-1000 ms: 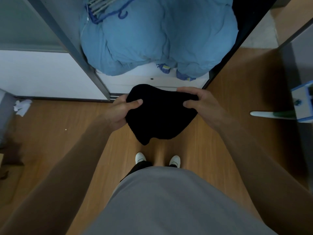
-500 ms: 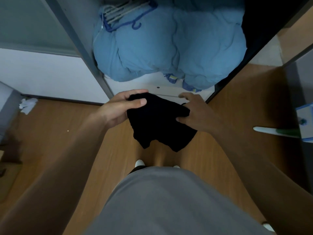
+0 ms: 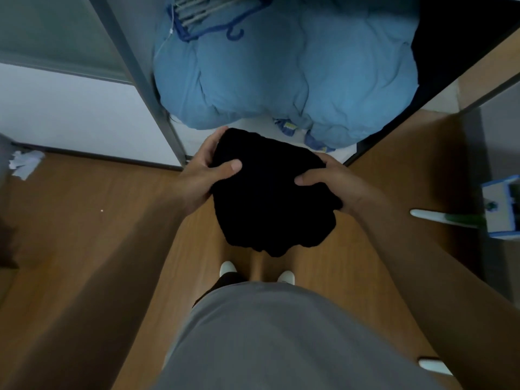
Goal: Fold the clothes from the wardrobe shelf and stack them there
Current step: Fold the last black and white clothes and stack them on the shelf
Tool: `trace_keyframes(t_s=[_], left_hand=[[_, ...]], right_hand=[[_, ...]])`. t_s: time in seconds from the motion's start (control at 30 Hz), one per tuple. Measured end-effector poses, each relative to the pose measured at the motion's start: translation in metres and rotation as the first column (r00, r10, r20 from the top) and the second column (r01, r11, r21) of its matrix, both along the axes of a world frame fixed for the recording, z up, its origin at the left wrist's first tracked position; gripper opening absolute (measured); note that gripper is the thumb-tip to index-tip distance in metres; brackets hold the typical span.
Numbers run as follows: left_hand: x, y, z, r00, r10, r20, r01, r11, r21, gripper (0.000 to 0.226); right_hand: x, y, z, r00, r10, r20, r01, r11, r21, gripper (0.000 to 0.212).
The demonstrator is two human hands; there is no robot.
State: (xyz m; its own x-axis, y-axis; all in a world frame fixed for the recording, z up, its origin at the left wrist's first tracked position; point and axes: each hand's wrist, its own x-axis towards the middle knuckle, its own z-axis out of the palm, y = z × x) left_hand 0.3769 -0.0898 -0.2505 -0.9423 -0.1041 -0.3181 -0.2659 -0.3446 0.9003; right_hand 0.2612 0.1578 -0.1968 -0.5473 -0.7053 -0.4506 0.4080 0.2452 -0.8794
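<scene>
- Left hand [image 3: 201, 175] and right hand [image 3: 334, 182] gripped opposite sides of a bunched black garment [image 3: 270, 195], thumbs on top.
- Garment hung above the wooden floor [image 3: 92, 209], just before the wardrobe shelf [image 3: 261, 128] holding a blue duvet [image 3: 295, 68].

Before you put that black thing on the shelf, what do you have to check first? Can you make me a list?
1. Both hands hold the black garment: ok; left hand, right hand.
2. Folded neatly: not ok, bottom edge hangs uneven.
3. Free spot on the shelf: cannot tell; the blue duvet fills most of it.
4. Hangers out of the way: ok, they lie on the duvet's far side.
5. Garment clear of floor: ok.
</scene>
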Motion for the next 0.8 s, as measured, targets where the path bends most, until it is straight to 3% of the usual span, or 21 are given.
trace_keyframes(t_s=[0.13, 0.23, 0.33, 0.47, 0.6, 0.7, 0.8], left_hand=[[0.015, -0.012, -0.027, 0.924, -0.373, 0.080, 0.381, 0.914, -0.136, 0.085], [0.009, -0.022, -0.032, 0.889, -0.425, 0.168, 0.443, 0.892, -0.088, 0.095], [-0.001, -0.030, -0.031, 0.859, -0.483, 0.168, 0.501, 0.862, -0.083, 0.076], [-0.009, -0.028, -0.023, 0.935, -0.340, 0.096, 0.339, 0.940, 0.034, 0.030], [-0.026, -0.025, 0.002, 0.984, -0.155, 0.087, 0.150, 0.987, 0.066, 0.026], [-0.039, -0.035, 0.025, 0.995, -0.081, 0.053, 0.075, 0.992, 0.103, 0.028], [-0.046, -0.052, 0.048, 0.996, 0.025, 0.083, -0.035, 0.991, 0.126, 0.019]], right_hand=[[0.007, -0.017, 0.004, 0.977, -0.101, 0.186, 0.109, 0.993, -0.036, 0.032], [0.011, -0.028, 0.006, 0.950, -0.145, 0.276, 0.159, 0.987, -0.029, 0.042], [0.011, -0.032, 0.009, 0.931, -0.213, 0.297, 0.231, 0.972, -0.028, 0.023], [0.003, -0.033, 0.015, 0.870, -0.399, 0.291, 0.428, 0.903, -0.042, 0.021], [-0.001, -0.033, 0.006, 0.761, -0.435, 0.481, 0.573, 0.799, -0.183, 0.054], [0.004, -0.041, -0.011, 0.805, -0.352, 0.477, 0.484, 0.855, -0.185, 0.060], [0.007, -0.065, -0.016, 0.891, -0.281, 0.355, 0.351, 0.924, -0.149, 0.051]])
